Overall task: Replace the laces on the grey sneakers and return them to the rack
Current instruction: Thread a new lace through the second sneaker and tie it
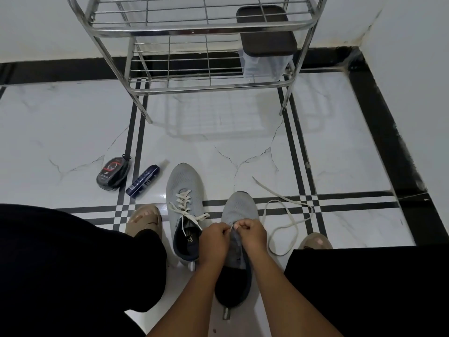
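Grey sneakers sit side by side on the tiled floor before a metal rack: the left sneaker laced, the right sneaker under both hands. The left hand and right hand have fingers curled, pinching a white lace that trails across the floor to the right.

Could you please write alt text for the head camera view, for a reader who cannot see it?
Both hands, left hand and right hand, pinch a cream lace at the unlaced grey sneaker on a tiled floor. A laced grey sneaker sits left of it, before a metal rack.
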Demonstrator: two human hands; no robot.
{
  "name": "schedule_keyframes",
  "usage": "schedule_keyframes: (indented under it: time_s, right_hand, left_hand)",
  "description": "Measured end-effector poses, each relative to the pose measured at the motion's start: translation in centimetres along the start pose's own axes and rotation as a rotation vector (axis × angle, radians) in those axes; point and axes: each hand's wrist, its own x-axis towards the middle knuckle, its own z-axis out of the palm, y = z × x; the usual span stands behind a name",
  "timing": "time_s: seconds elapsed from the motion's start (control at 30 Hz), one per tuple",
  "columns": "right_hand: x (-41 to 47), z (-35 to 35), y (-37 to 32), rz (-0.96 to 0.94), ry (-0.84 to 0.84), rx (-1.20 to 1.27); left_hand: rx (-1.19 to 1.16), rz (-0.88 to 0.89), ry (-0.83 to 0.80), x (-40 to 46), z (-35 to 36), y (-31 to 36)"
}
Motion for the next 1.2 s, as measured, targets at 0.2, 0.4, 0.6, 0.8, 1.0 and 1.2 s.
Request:
schedule_keyframes:
  time_s: [0.2,0.4,0.6,0.8,1.0,1.2]
  right_hand:
    - [0.4,-0.4,-0.1,-0.099,-0.084,-0.120]
    - [-1.1,0.4,-0.1,-0.203,0.090,-0.251]
    - [-1.0,-0.4,-0.2,-0.139,0.057,-0.228]
    - [-0.7,-0.4,-0.4,-0.155,0.012,-0.190]
    - [-0.9,-0.6,-0.4,-0.204,-0.003,-0.325]
    - [-2.1,-0.3,-1.2,-0.187,0.058,-0.321]
  left_hand:
    - [-0.039,-0.009,0.018,-0.2,-0.4,-0.6]
    - [-0.056,-0.032,0.013,0.1,-0.5,-0.8]
    - [-0.097,-0.067,-0.003,0.2,-0.2,-0.8]
    - [-0.092,-0.079,-0.006,0.3,-0.1,-1.0]
    - [-0.089,-0.100,-0.007,0.4,0.1,-1.0]
    - [-0.107,-0.088,-0.014,0.4,0.2,-0.9]
